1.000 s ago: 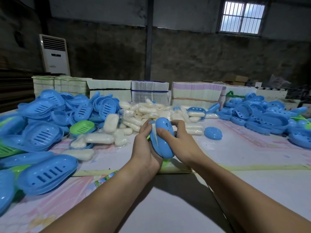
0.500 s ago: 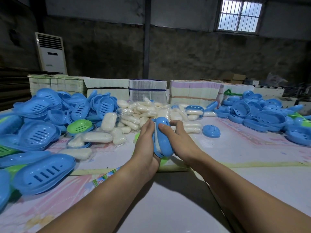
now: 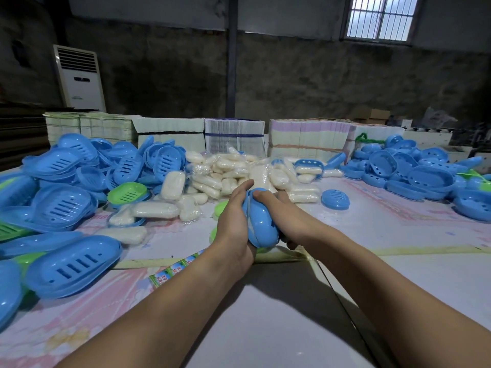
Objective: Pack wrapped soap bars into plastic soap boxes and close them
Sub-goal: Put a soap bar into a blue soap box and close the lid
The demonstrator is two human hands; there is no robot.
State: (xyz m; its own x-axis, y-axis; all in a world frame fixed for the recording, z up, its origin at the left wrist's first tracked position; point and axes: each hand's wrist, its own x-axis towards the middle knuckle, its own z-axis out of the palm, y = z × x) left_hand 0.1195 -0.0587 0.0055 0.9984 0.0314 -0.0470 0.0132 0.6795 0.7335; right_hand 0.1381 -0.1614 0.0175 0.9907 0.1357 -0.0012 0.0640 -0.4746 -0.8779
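Now, head view:
Soap box: the blue soap box [image 3: 261,223] is held above the table [image 3: 279,309] between both hands, stood on edge, its long axis running away from the person and tilted up at the far end.
Left hand: the left hand [image 3: 233,221] cups the box's left shell, fingers curled round it.
Right hand: the right hand [image 3: 285,217] grips the right shell, its fingertips [image 3: 261,196] hooked over the far top end.
Key relation: the two shells face each other sideways, so the closing squeeze looks to be palm toward palm (both hands equally near).
Seam: a pale sliver shows between the shells, probably the wrapped bar; whether the box has latched I cannot tell.
Hidden: the box's underside and the right palm.
Supply: the wrapped soap bars [image 3: 233,176] lie heaped just beyond the hands.
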